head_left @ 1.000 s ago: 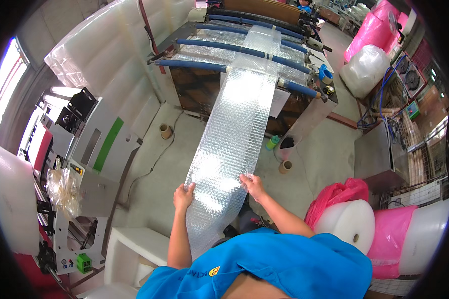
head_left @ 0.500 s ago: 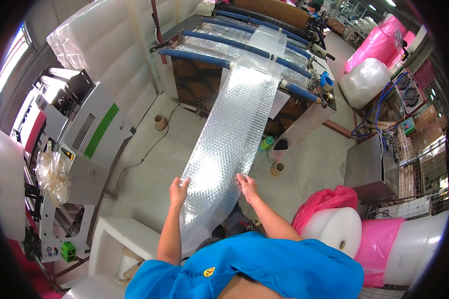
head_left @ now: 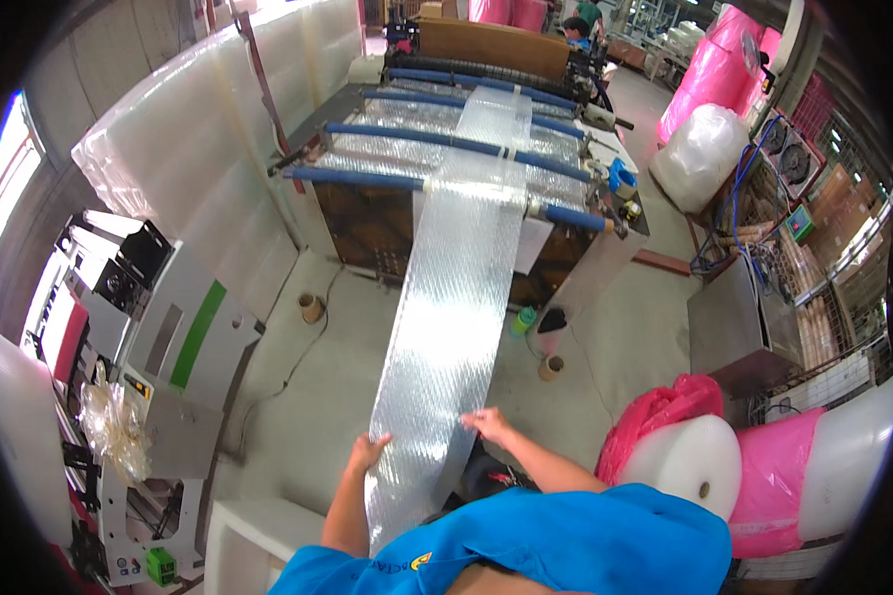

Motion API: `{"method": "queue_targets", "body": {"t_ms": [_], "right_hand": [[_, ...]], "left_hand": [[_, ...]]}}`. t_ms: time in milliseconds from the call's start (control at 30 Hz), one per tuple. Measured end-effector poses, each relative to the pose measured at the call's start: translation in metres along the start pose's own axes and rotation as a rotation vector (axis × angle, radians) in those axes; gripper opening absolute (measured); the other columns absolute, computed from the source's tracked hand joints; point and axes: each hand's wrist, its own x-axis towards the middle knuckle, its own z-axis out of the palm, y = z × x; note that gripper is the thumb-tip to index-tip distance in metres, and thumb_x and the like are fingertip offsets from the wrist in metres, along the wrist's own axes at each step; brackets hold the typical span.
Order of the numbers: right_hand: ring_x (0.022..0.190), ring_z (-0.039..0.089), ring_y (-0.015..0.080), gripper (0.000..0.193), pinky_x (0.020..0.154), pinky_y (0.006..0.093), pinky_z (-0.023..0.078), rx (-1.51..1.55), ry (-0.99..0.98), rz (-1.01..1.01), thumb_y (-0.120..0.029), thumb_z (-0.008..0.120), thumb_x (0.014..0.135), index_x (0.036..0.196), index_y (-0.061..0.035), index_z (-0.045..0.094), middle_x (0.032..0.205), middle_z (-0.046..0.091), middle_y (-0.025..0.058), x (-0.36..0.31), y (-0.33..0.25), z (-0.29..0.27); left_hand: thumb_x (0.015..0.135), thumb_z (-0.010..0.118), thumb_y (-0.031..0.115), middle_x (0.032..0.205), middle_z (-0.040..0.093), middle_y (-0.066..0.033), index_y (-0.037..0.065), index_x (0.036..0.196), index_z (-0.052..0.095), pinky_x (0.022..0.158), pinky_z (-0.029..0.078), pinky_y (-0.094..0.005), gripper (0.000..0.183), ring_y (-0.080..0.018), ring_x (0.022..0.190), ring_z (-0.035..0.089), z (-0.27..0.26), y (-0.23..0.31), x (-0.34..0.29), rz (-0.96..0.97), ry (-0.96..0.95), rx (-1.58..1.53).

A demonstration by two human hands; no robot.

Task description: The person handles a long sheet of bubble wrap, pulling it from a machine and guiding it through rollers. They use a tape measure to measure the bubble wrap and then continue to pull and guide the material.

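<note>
A long strip of clear bubble wrap (head_left: 445, 342) hangs from the machine's blue rollers (head_left: 407, 180) and slopes down toward my body. At its left edge my left hand (head_left: 367, 452) is closed, the thumb lying on top and the fingers underneath. My right hand (head_left: 489, 424) pinches the opposite edge, slightly farther from me. Between the two hands the strip is stretched fairly flat. Its lower end passes below my blue shirt, where I cannot see it.
A grey machine with a green stripe (head_left: 196, 332) stands left. White foam rolls (head_left: 677, 471) and pink wrapping lie at the right. Cardboard cores (head_left: 552, 368) and a green bottle (head_left: 523, 319) are on the floor, along with a cable. Another person (head_left: 575, 32) is far back.
Both hands have come closer to my body, still at the strip's edges. The strip looks straighter and tighter. My view has tilted up, showing more of the machine's far side.
</note>
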Motion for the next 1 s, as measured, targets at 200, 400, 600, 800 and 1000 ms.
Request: {"method": "queue_targets", "body": {"t_ms": [200, 400, 600, 800, 1000], "right_hand": [[0.054, 0.047, 0.0062, 0.027, 0.045, 0.0207, 0.038, 0.218, 0.073, -0.022, -0.03, 0.058, 0.076, 0.081, -0.0033, 0.061, 0.069, 0.059, 0.0008, 0.028, -0.019, -0.018], [0.056, 0.048, 0.0068, 0.025, 0.049, 0.0213, 0.039, 0.234, 0.201, -0.12, -0.026, 0.056, 0.078, 0.078, -0.0012, 0.06, 0.066, 0.057, 0.0017, 0.073, -0.05, -0.052], [0.06, 0.05, 0.0077, 0.025, 0.054, 0.0218, 0.041, 0.185, 0.285, -0.195, -0.025, 0.053, 0.08, 0.08, 0.0003, 0.056, 0.068, 0.056, 0.0026, 0.132, -0.064, -0.085], [0.063, 0.051, 0.0082, 0.019, 0.058, 0.0222, 0.042, 0.39, 0.471, -0.415, -0.02, 0.05, 0.082, 0.085, -0.0012, 0.051, 0.075, 0.056, 0.0039, 0.139, -0.119, -0.088], [0.069, 0.052, 0.0099, 0.015, 0.06, 0.024, 0.044, 0.598, 0.333, -0.132, -0.014, 0.054, 0.079, 0.088, -0.0031, 0.048, 0.08, 0.054, 0.0053, 0.084, -0.103, -0.046]], "left_hand": [[0.07, 0.059, 0.045, 0.096, 0.056, -0.0192, -0.004, 0.104, 0.049, 0.08, 0.04, -0.0346, 0.06, -0.0283, 0.093, 0.054, 0.003, 0.036, 0.04, 0.041, -0.018, -0.09], [0.073, 0.051, 0.05, 0.102, 0.052, -0.0226, -0.001, 0.106, 0.047, 0.082, 0.038, -0.0377, 0.061, -0.0325, 0.099, 0.049, 0.011, 0.107, 0.084, 0.044, 0.087, 0.13], [0.072, 0.051, 0.05, 0.097, 0.055, -0.019, 0.002, 0.105, 0.048, 0.079, 0.04, -0.0386, 0.058, -0.033, 0.093, 0.051, 0.012, 0.155, 0.127, 0.09, 0.136, 0.105], [0.065, 0.063, 0.045, 0.089, 0.058, -0.018, 0.0, 0.098, 0.052, 0.074, 0.043, -0.0364, 0.058, -0.0278, 0.087, 0.056, -0.023, 0.216, 0.124, 0.152, 0.164, -0.048], [0.055, 0.072, 0.044, 0.084, 0.06, -0.0162, -0.005, 0.093, 0.055, 0.073, 0.045, -0.032, 0.064, -0.0232, 0.081, 0.058, -0.018, 0.155, 0.085, -0.03, -0.098, 0.109]]}}
